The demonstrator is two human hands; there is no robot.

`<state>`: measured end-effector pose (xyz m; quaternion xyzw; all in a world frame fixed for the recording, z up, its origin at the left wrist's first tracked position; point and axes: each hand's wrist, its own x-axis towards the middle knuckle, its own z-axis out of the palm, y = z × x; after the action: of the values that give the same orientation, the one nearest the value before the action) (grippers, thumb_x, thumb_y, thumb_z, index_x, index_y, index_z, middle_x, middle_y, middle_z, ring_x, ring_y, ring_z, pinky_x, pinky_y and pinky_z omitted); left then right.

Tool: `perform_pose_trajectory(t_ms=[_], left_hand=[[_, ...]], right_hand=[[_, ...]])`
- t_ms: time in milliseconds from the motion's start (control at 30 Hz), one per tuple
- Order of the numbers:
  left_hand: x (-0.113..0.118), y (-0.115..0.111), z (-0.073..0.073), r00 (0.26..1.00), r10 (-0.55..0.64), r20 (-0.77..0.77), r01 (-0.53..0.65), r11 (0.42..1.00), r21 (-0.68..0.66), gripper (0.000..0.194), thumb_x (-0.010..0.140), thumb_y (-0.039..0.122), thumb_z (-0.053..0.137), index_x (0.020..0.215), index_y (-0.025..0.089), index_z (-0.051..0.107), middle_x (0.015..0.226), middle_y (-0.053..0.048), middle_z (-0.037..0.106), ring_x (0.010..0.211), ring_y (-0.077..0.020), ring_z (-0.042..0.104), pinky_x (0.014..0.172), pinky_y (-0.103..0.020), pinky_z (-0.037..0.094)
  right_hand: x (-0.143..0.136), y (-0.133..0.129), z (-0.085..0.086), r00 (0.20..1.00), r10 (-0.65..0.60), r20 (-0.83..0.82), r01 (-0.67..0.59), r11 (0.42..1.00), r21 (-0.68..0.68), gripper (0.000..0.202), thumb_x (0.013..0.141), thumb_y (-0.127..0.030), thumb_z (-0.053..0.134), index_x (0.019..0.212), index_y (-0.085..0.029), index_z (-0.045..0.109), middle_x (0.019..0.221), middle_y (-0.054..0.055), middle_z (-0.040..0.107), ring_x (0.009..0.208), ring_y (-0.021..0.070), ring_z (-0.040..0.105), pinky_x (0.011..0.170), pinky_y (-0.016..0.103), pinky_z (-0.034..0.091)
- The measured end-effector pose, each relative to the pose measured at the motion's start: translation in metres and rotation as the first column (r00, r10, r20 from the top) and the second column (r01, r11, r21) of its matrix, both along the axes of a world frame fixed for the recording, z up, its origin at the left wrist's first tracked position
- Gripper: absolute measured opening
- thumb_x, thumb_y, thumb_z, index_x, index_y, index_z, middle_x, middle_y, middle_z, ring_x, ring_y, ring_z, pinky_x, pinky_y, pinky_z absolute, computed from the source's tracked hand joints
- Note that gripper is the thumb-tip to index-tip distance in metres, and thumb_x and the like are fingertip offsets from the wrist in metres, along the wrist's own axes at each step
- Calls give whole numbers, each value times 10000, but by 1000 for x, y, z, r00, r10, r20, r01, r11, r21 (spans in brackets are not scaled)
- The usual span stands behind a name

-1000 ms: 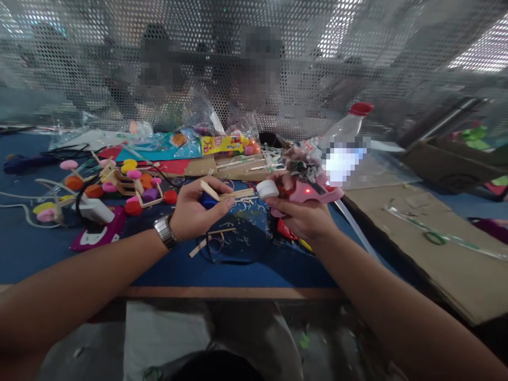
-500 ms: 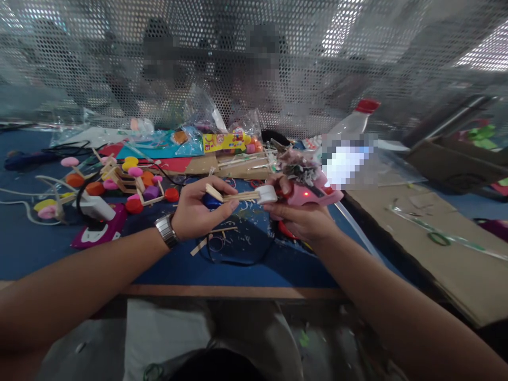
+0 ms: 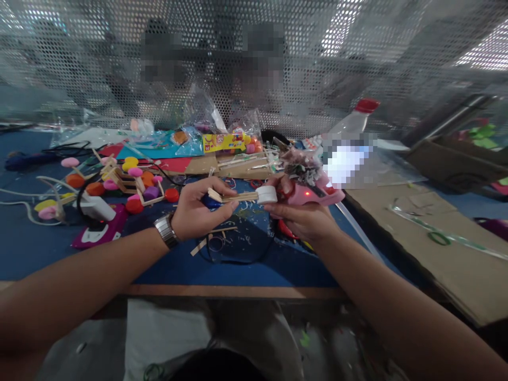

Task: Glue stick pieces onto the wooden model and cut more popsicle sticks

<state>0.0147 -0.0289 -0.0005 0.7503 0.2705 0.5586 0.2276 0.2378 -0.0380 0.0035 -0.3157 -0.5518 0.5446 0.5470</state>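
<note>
My left hand (image 3: 200, 209), a metal watch on its wrist, is closed on a small bundle of pale wooden sticks (image 3: 244, 197) pinched between thumb and fingers. A blue round piece (image 3: 213, 200) shows beside the sticks at the left fingertips. At their right end sits a white round cap (image 3: 266, 194). The fingers of my right hand (image 3: 304, 214) are closed at the cap's right side. Against that hand rests a pink device (image 3: 317, 194) with a lit red spot and a greyish, ragged lump above it; its grip is partly hidden.
Stick pieces with coloured round parts (image 3: 130, 182) lie left, near a purple power strip (image 3: 101, 226). Loose sticks (image 3: 202, 246) and scraps litter the blue table (image 3: 166, 270). A yellow packet (image 3: 224, 143) and red-capped bottle (image 3: 367, 106) stand behind. Cardboard (image 3: 444, 254) covers the right.
My right hand and the pink device have shifted very slightly to the right. The left hand's hold on the sticks looks the same, and the white cap is still at their end.
</note>
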Motion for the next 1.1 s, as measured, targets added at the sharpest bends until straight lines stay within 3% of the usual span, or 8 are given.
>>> perform_pose_trajectory(t_ms=[367,500,733,833,967,1100], left_hand=[[0,0,3,993,56,-105,-56,998,4,96,751,250,749,781,187,683,823,-61,773,744,-182,703,713,-308,549],[-1,1,2,986,64,-153,-73,996,-56,97,755,262,733,780,183,682,812,-49,770,734,-179,694,715,-304,544],[-2,5,1,983,27,-181,-57,985,-161,99,757,260,719,803,178,690,824,-37,740,753,-172,667,755,-317,548],[-3,6,0,989,-40,-145,7,974,-224,150,801,314,712,867,179,703,852,-38,728,753,-167,665,725,-305,552],[-3,6,-4,971,-202,124,237,856,-460,425,901,600,619,970,187,690,910,-58,698,560,-116,612,474,-245,497],[-2,9,-6,916,-223,332,381,739,-555,664,859,817,493,1003,202,697,986,-104,715,596,-152,674,411,-244,502]], right_hand=[[6,6,-4,995,-20,102,23,999,-25,476,553,-237,918,690,-258,462,935,-16,644,886,198,593,783,362,485],[7,9,-8,991,-28,134,37,997,-67,479,536,-275,930,699,-255,480,934,-14,648,890,197,604,751,341,481],[5,13,-10,979,-6,205,38,988,-153,506,490,-379,954,702,-242,515,804,-34,606,726,145,529,623,291,404],[5,14,-11,972,-8,233,51,983,-178,493,504,-426,948,728,-239,550,777,-31,599,679,135,487,561,279,348],[6,14,-13,969,-28,247,79,977,-196,525,478,-423,959,751,-242,549,818,-31,612,675,132,487,537,271,345],[5,15,-15,968,-16,252,72,974,-215,535,465,-439,961,761,-239,564,780,-32,605,664,134,498,536,274,353]])
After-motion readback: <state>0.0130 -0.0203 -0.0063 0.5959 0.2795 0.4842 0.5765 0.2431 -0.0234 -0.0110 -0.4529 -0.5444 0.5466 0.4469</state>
